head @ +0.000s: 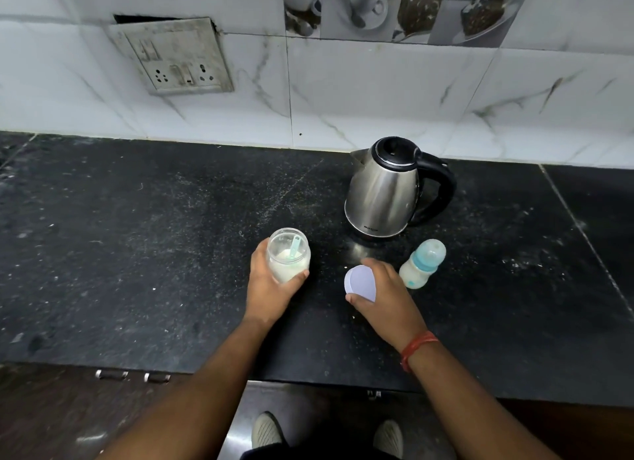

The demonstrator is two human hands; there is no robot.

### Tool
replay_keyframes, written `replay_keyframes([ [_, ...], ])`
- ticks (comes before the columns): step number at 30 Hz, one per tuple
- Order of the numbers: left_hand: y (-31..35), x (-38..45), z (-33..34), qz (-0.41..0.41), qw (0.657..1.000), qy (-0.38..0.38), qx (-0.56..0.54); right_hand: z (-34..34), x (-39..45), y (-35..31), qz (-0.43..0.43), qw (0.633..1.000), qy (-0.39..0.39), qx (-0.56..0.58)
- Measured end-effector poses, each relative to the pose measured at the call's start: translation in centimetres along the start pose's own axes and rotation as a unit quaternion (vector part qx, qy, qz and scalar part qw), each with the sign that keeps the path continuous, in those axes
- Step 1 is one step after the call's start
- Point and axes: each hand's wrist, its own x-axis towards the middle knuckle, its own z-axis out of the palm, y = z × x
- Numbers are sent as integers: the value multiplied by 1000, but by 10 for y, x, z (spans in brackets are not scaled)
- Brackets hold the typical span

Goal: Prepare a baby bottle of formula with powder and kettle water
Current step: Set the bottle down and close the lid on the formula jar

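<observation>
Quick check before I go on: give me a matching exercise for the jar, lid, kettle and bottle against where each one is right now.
Things:
1. clear plastic jar of white powder
2. round white lid
3. stainless steel kettle with black handle
4. small baby bottle with blue collar

States:
A. standing untouched on the black counter, to the right of both hands
B. held in the grip of the right hand
C. at the back near the wall, lid closed
D. open, blue scoop inside, held by the left hand

Pairs: 1-D, 2-B, 3-C, 4-A
</observation>
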Motion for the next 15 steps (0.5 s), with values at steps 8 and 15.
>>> replay_keyframes([
  [8, 26, -18, 17, 70, 996, -18, 53, -35, 1, -13, -17, 996, 42, 71],
  [15, 58, -31, 29, 141, 986, -47, 70, -76, 4, -47, -95, 990, 57, 92],
])
